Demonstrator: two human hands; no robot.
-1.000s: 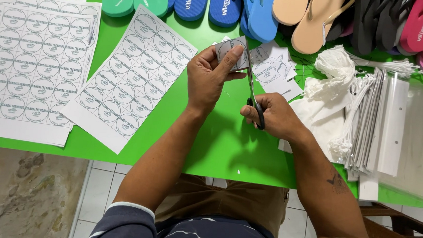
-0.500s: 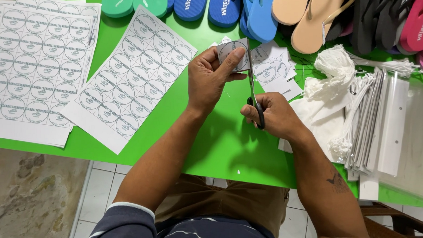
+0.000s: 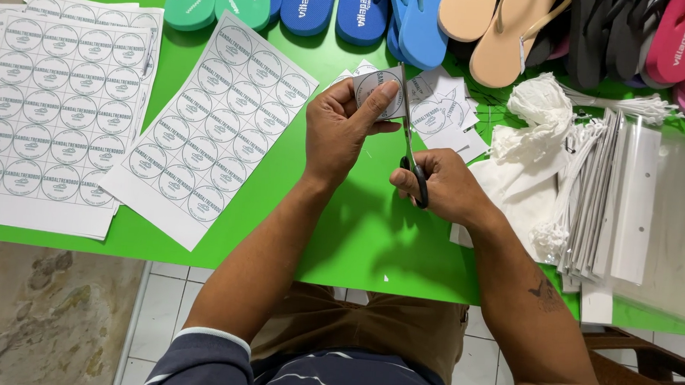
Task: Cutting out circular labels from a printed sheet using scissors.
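Note:
My left hand (image 3: 344,128) pinches a small round paper label (image 3: 380,91) between thumb and fingers above the green table (image 3: 356,240). My right hand (image 3: 446,188) grips black-handled scissors (image 3: 411,153), whose blades point away from me and meet the right edge of the label. Cut paper pieces (image 3: 440,112) lie just beyond both hands.
A sheet of printed round labels (image 3: 209,127) lies left of my hands, and a stack of such sheets (image 3: 50,111) sits at the table's left end. Flip-flops in several colours (image 3: 445,18) line the far edge. White strings (image 3: 546,109) and clear plastic bags (image 3: 631,200) lie at the right.
The scissors and the label have shifted only slightly; both hands stay in the same place.

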